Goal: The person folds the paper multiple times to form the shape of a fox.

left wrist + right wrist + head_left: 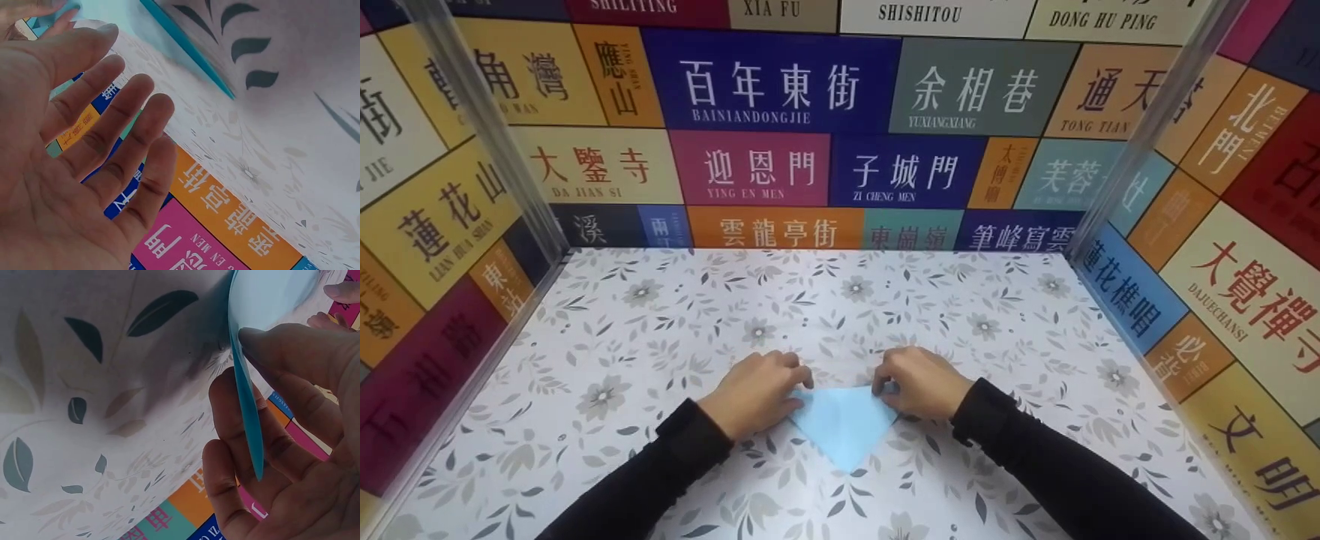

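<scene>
A light-blue sheet of origami paper [844, 427] lies on the table, narrowing to a point towards the person. Its top edge runs between the two hands, and a darker blue edge shows in both wrist views. At the left corner, my left hand [761, 394] is close over the paper. In the left wrist view, the left hand's fingers [132, 107] are loosely extended with nothing between them. My right hand [924, 382] holds the right corner. The right wrist view shows the paper's raised flap [247, 405] pinched between the right thumb and fingers.
A white tabletop [675, 300] with grey flowers and leaves lies beneath. Panels of coloured signs [765, 82] stand at the back and on both sides. Clear plastic posts [1147, 127] rise at the back corners. Dark sleeves cover both forearms.
</scene>
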`<state>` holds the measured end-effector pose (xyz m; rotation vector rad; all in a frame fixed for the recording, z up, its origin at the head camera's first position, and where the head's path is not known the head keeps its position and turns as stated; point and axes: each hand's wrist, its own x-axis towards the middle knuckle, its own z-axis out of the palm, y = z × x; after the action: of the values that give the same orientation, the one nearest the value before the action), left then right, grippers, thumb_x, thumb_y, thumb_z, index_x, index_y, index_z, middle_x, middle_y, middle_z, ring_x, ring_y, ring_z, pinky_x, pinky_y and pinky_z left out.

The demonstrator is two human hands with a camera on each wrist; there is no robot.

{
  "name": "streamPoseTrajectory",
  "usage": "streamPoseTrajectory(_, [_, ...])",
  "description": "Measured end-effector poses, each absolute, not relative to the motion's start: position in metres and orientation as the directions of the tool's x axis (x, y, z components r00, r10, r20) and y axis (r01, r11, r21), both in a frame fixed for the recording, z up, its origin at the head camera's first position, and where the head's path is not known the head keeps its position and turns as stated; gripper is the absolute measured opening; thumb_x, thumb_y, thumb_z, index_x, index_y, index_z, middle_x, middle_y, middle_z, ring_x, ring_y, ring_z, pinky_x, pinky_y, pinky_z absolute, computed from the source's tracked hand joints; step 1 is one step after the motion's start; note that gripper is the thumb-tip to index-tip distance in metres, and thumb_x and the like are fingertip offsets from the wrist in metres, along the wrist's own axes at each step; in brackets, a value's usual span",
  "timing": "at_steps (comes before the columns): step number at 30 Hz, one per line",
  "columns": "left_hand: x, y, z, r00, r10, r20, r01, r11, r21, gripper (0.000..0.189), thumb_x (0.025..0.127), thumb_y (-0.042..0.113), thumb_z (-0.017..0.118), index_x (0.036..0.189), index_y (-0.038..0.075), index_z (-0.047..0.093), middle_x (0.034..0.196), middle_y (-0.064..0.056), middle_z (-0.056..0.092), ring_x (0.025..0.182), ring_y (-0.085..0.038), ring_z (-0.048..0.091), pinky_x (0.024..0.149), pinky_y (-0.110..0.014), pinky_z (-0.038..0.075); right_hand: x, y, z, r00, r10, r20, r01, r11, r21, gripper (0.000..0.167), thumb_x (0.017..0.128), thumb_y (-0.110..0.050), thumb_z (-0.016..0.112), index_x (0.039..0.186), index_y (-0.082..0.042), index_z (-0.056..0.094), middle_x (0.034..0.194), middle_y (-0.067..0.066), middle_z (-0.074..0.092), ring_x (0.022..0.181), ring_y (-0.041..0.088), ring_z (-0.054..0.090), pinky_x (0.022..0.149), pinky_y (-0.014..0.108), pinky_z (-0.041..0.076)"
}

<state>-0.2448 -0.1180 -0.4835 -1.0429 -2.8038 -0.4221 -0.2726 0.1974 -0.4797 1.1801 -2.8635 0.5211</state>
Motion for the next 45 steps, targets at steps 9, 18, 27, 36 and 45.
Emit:
streamPoseTrajectory(9, [-0.232, -0.102, -0.487, -0.664, 0.724, 0.188, 0.748, 0.648, 0.147, 0.017, 0.101, 0.022, 0.091, 0.117, 0.020, 0.087, 0.115, -0.003, 0.083, 0.097, -0.025, 0.079, 0.086, -0.046, 0.064, -0.271, 0.202, -0.481, -0.734, -0.672, 0.098, -0.669, 0.689, -0.279, 0.018, 0.089, -0.002, 0.091, 0.104, -0.013, 0.091, 0.104, 0.006, 0.079, 0.086, 0.018, 0.071, 0.077, 0.037, 0.062])
streamPoseTrajectory(18, [-0.226, -0.098, -0.489, -0.680, 0.722, 0.128, 0.733, 0.665, 0.146, 0.017, 0.100, 0.023, 0.091, 0.117, 0.021, 0.090, 0.116, -0.002, 0.084, 0.097, -0.024, 0.079, 0.085, -0.044, 0.062, -0.268, 0.203, -0.486, -0.715, -0.690, 0.115, -0.695, 0.684, -0.223, 0.017, 0.093, -0.006, 0.090, 0.106, -0.015, 0.091, 0.109, 0.005, 0.081, 0.097, 0.025, 0.078, 0.087, 0.046, 0.068])
streamPoseTrajectory(27, [-0.229, -0.098, -0.496, -0.677, 0.718, 0.161, 0.736, 0.665, 0.129, 0.024, 0.095, 0.033, 0.097, 0.113, 0.020, 0.089, 0.111, -0.001, 0.082, 0.091, -0.023, 0.077, 0.082, -0.043, 0.063, -0.254, 0.197, -0.483, -0.687, -0.705, 0.176, -0.723, 0.640, -0.258, 0.015, 0.096, -0.011, 0.093, 0.110, -0.014, 0.089, 0.109, 0.007, 0.080, 0.095, 0.023, 0.076, 0.083, 0.040, 0.067])
streamPoseTrajectory(36, [-0.230, -0.097, -0.501, -0.680, 0.710, 0.182, 0.732, 0.668, 0.132, 0.031, 0.091, 0.040, 0.100, 0.111, 0.019, 0.088, 0.105, 0.000, 0.081, 0.088, -0.023, 0.076, 0.079, -0.043, 0.063, -0.239, 0.186, -0.485, -0.625, -0.762, 0.167, -0.767, 0.560, -0.314, 0.015, 0.097, -0.014, 0.094, 0.110, -0.011, 0.088, 0.107, 0.006, 0.079, 0.091, 0.018, 0.076, 0.083, 0.032, 0.068])
streamPoseTrajectory(45, [-0.230, -0.096, -0.502, -0.695, 0.691, 0.198, 0.717, 0.686, 0.126, 0.031, 0.089, 0.043, 0.101, 0.107, 0.021, 0.088, 0.099, 0.003, 0.077, 0.084, -0.022, 0.073, 0.076, -0.042, 0.062, -0.226, 0.181, -0.492, -0.575, -0.803, 0.157, -0.800, 0.513, -0.310, 0.015, 0.098, -0.022, 0.095, 0.107, -0.013, 0.087, 0.104, 0.003, 0.078, 0.090, 0.012, 0.075, 0.083, 0.024, 0.065])
